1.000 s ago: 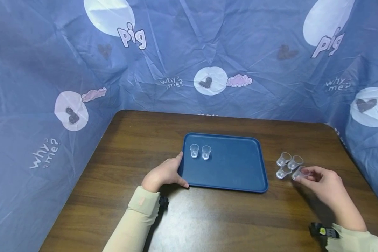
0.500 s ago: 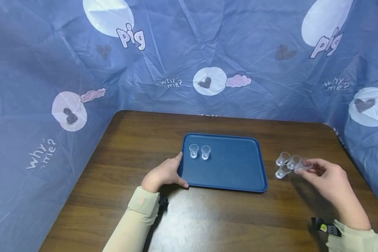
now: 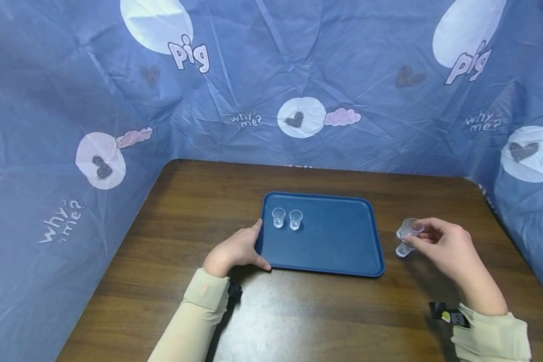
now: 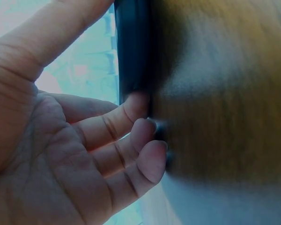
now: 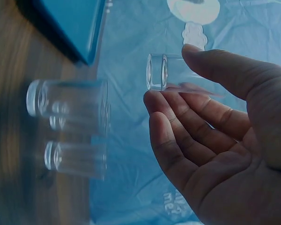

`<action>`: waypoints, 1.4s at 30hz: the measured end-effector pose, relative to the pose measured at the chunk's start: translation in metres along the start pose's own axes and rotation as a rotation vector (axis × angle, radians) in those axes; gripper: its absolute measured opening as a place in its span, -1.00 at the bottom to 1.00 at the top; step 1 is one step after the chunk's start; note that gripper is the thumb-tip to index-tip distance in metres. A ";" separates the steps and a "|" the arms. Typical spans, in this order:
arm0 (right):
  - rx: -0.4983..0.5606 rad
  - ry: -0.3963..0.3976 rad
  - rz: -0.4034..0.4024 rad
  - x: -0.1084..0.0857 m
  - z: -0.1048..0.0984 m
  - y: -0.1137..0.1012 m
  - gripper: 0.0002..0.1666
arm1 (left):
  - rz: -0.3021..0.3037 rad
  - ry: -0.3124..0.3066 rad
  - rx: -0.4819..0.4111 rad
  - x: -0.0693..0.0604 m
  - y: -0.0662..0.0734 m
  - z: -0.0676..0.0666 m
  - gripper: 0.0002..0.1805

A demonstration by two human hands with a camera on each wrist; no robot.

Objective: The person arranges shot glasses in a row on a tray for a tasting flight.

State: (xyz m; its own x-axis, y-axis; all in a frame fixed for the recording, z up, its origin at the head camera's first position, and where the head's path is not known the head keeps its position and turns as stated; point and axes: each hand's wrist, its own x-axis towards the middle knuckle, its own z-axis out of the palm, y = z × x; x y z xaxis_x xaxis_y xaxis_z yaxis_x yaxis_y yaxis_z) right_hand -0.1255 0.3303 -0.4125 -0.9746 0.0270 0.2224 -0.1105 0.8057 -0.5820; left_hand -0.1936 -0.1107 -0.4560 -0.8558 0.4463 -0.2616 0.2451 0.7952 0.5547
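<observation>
A small clear shot glass [image 5: 158,72] is pinched between the thumb and fingers of my right hand [image 3: 450,250], raised above the table. Three similar glasses stand close together below it; one glass [image 3: 403,248] shows at the front in the head view, while the others are partly hidden by the held one. The right wrist view shows a near glass [image 5: 68,97] upright on the table. My left hand [image 3: 236,250] touches the near left corner of a blue tray [image 3: 339,241], thumb along the front edge, fingers at the left side. Two shot glasses [image 3: 287,219] stand upright on the tray's left part.
The brown wooden table [image 3: 326,322] extends around the tray. A blue printed cloth [image 3: 235,75] hangs behind it and along both sides. The tray's right edge lies between its two glasses and the cluster at the right.
My right hand has lifted one shot glass out of the cluster and carried it left, over the other glasses. The left hand and the tray stay where they were.
</observation>
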 end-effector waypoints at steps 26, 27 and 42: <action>0.106 -0.211 -0.006 0.028 0.052 -0.043 -0.63 | -0.004 0.000 -0.031 -0.001 -0.001 0.000 0.41; 0.110 -0.216 -0.007 0.029 0.054 -0.045 -0.63 | -0.002 0.000 -0.031 -0.001 0.000 0.000 0.41; 0.137 -0.264 -0.033 0.043 0.085 -0.058 -0.67 | -0.007 -0.003 -0.019 0.000 -0.002 0.001 0.41</action>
State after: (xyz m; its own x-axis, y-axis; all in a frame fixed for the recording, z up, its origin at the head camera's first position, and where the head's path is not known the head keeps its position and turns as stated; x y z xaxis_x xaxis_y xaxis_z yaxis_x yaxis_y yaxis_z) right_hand -0.1775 0.2343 -0.4362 -0.9850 -0.1675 0.0423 -0.1510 0.7158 -0.6818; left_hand -0.1936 -0.1118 -0.4580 -0.8563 0.4416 -0.2678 0.2300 0.7903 0.5679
